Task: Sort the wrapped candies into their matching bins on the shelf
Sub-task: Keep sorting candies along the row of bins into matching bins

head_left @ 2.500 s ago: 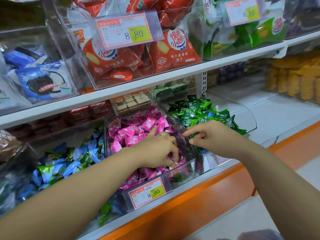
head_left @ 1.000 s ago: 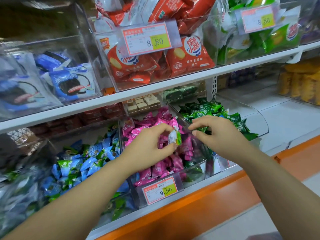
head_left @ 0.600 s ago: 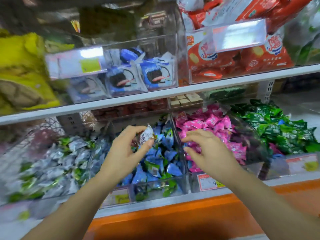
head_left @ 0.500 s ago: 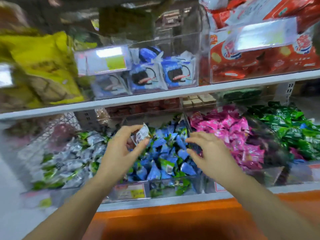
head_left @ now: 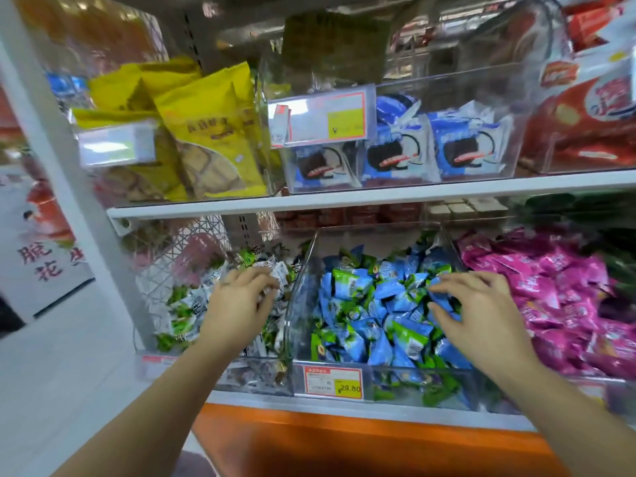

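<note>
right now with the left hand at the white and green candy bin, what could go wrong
1. The left hand hovers by the clear plastic divider wall beside the white-and-green wrapped candies. A candy let go there could slip in with the blue wrapped candies. Whether it grips one is unclear.
2. The right hand rests spread fingers on that heaped blue pile, next to the pink wrapped candies. Raking might push pieces over the bin's edge.
</note>
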The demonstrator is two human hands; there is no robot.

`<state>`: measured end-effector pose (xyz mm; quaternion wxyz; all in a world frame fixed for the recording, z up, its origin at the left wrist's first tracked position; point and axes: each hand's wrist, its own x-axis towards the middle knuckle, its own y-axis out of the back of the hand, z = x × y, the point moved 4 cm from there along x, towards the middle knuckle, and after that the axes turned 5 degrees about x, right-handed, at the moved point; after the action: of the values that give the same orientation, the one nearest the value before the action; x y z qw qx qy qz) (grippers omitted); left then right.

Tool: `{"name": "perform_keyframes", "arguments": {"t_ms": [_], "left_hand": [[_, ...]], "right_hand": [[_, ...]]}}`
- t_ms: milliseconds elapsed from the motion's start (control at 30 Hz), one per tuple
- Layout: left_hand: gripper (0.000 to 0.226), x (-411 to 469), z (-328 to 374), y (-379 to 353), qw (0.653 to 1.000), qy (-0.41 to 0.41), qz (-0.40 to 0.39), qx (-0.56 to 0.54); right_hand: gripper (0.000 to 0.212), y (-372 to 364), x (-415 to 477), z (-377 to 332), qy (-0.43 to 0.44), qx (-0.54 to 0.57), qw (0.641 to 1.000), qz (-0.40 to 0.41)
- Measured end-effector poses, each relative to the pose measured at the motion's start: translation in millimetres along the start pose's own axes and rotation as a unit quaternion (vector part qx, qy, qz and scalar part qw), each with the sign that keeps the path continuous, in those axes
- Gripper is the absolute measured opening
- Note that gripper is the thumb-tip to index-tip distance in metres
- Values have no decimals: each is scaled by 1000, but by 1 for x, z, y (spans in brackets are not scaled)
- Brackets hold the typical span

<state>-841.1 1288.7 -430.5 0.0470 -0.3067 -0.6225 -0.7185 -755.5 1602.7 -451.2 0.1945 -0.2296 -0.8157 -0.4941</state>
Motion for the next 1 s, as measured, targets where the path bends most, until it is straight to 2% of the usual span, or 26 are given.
{"name": "perform_keyframes", "arguments": {"t_ms": [67, 133, 200, 267, 333, 467, 533, 700, 900, 1000], "left_hand": [[18, -1, 0, 0, 1000, -15, -18, 20], [29, -1, 0, -1, 996, -17, -68, 48], [34, 2, -2, 1, 989, -3, -133, 71], [36, 5, -1, 5, 982, -7, -166, 89], [32, 7, 4, 14, 989, -14, -134, 65], [19, 10, 33, 33, 999, -52, 14, -2], [17, 14, 60, 34, 995, -89, 37, -26], [17, 23, 150, 19, 975, -196, -18, -107], [24, 28, 266, 9, 930, -321, -51, -170], [24, 31, 317, 5, 900, -368, -109, -206]], "right_hand": [[23, 0, 0, 0, -2, 3, 1000, -5], [22, 1, -1, 1, -1, 6, 1000, -14], [22, 2, -1, 2, 0, 12, 1000, -25], [21, 5, -1, 1, 2, 25, 999, -41], [21, 11, 0, 1, 0, 43, 998, -55], [17, 36, 2, 6, 11, 79, 996, -49], [16, 52, 1, 12, 20, 81, 996, -38], [15, 98, -13, 37, -16, 86, 995, -43], [11, 149, -31, 95, -108, 102, 989, -14], [10, 172, -38, 128, -150, 93, 984, 13]]}}
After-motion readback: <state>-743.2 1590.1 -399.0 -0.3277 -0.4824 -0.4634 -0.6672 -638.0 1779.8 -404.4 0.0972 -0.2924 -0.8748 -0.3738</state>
